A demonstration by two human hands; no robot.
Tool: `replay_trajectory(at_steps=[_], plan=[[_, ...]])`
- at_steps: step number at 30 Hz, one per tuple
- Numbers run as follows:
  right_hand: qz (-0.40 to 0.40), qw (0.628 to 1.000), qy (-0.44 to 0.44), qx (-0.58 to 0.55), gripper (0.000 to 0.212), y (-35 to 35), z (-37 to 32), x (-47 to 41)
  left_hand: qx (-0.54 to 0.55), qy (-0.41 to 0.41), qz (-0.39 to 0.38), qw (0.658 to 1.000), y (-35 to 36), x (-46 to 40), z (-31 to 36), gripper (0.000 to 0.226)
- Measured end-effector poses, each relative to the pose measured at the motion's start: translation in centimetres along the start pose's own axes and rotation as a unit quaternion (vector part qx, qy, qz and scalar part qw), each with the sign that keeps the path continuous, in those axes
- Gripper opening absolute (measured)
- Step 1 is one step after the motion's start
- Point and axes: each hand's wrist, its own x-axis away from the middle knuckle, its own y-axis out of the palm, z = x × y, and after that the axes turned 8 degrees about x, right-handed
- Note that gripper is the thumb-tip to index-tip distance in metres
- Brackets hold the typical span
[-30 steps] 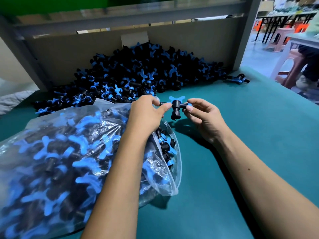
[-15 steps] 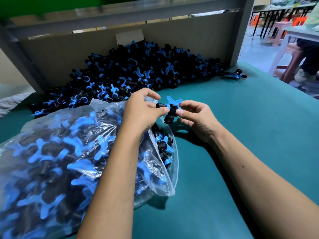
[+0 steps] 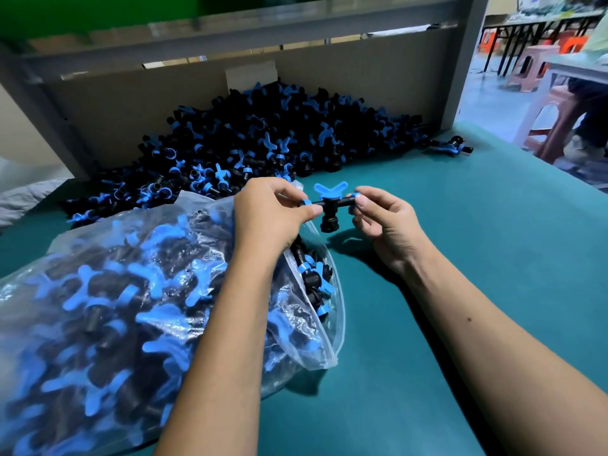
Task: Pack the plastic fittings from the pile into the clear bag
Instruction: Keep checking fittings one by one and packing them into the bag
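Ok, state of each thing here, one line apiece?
held fitting: level, pinched at both ends, above the bag mouth
left hand: pinching its left end
right hand: pinching its right end
clear bag: open, nearly full
pile of fittings: heaped against the back panel

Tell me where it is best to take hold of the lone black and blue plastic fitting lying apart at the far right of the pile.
Probably pinch the lone black and blue plastic fitting across its black tube, from above: it lies flat on the green table, apart from the pile.

teal tabletop, cardboard backboard, pink stools
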Motion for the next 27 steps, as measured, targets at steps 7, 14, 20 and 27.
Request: replay_trajectory(at_steps=[7, 14, 20, 27], plan=[[-0.090, 0.996, 0.002, 0.020, 0.022, 1.6, 0.6, 0.6, -0.026, -0.016, -0.054, 0.998, 0.0, 0.2, -0.1, 0.025], [0.076, 0.995, -0.053, 0.027, 0.020, 0.9, 0.3, -0.1, 0.006, -0.020, 0.020, 1.000, 0.0, 0.0, 0.2, 0.023], [0.093, 0.880, -0.251, 0.391, 0.035, 2.9, 1.9, 1.0, -0.010, -0.001, 0.087, 0.996, 0.4, 0.3, 0.5, 0.025], [0.045, 0.945, -0.167, 0.278, 0.010, 3.6, 2.0, 1.1, -0.025, 0.016, 0.012, 0.999, 0.2, 0.8, 1.4, 0.029]])
